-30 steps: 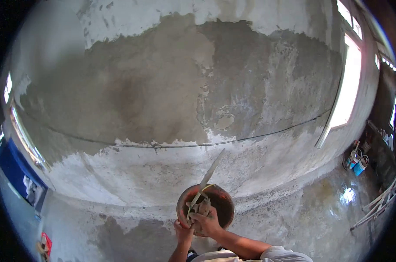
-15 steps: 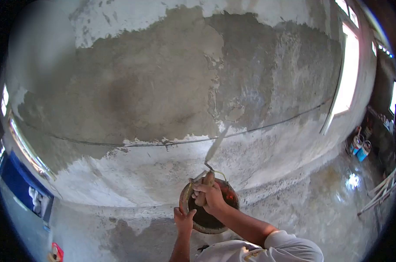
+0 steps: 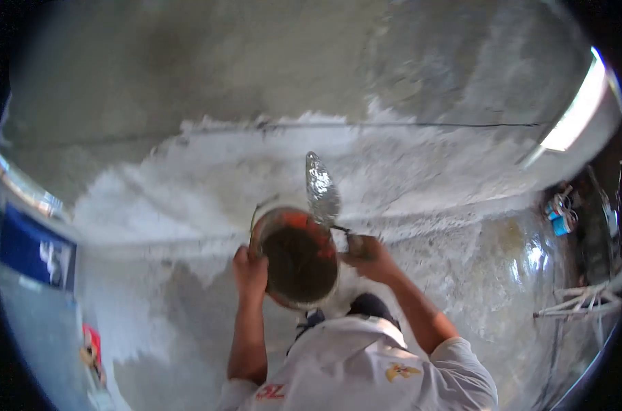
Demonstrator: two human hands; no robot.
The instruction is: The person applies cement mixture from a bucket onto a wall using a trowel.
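My left hand (image 3: 251, 275) is closed on the left rim of a round bucket (image 3: 294, 218), its thumb over the edge. Dark grey wet mix (image 3: 299, 266) lies inside, and the inner wall shows orange-red. In my right hand (image 3: 371, 260), just right of the bucket, is the handle of a trowel. The trowel's blade (image 3: 322, 190) points up toward the wall over the bucket's far right edge, its face shiny and wet.
Ahead stands a wall (image 3: 256, 164), darker grey above and pale below, with a thin cable (image 3: 462, 125) across it. Blue buckets (image 3: 563, 222) and a pale frame (image 3: 585, 301) are at right. A blue panel (image 3: 27, 240) and a red item (image 3: 92, 342) are at left.
My right hand has moved from above the bucket to its right side, turning the trowel so its broad face shows. The bucket now appears higher and further left as the view tilts down.
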